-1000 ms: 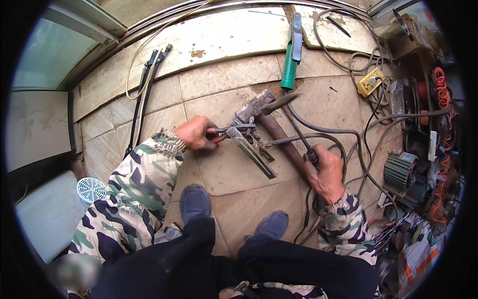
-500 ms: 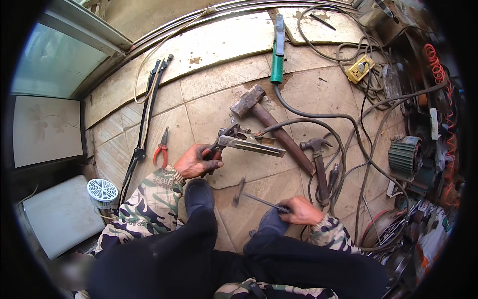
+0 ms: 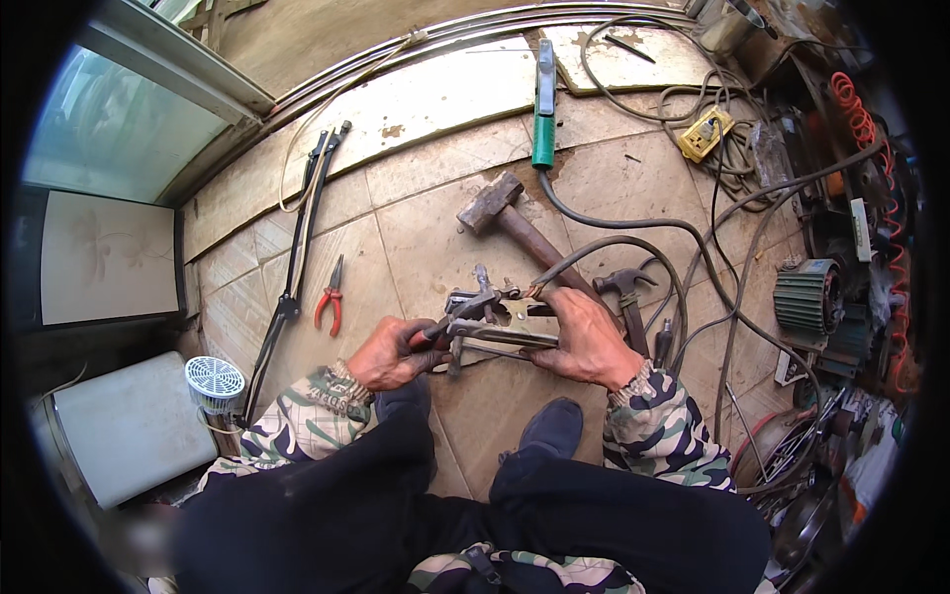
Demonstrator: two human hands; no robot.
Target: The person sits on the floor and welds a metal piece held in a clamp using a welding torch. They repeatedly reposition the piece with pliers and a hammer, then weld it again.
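A worn metal clamp with a cable running to it is held level above the floor tiles. My left hand is closed round its dark reddish handle end. My right hand grips the opposite end, its thumb along the near edge and its fingers mostly hidden behind. Bare copper strands show where the cable joins. Below the clamp, the thin rod of a chipping hammer runs toward my right hand; whether those fingers still hold it I cannot tell. A sledgehammer lies just beyond, partly covered by my right hand.
Red-handled pliers lie at left, near a folded black stand. A claw hammer is at right among cables. Farther off lies a green electrode holder. A yellow socket box and a finned motor are at right.
My right hand has come up and left from beside my right shoe onto the clamp's free end. The chipping hammer has moved up beneath the clamp. My left hand keeps its hold.
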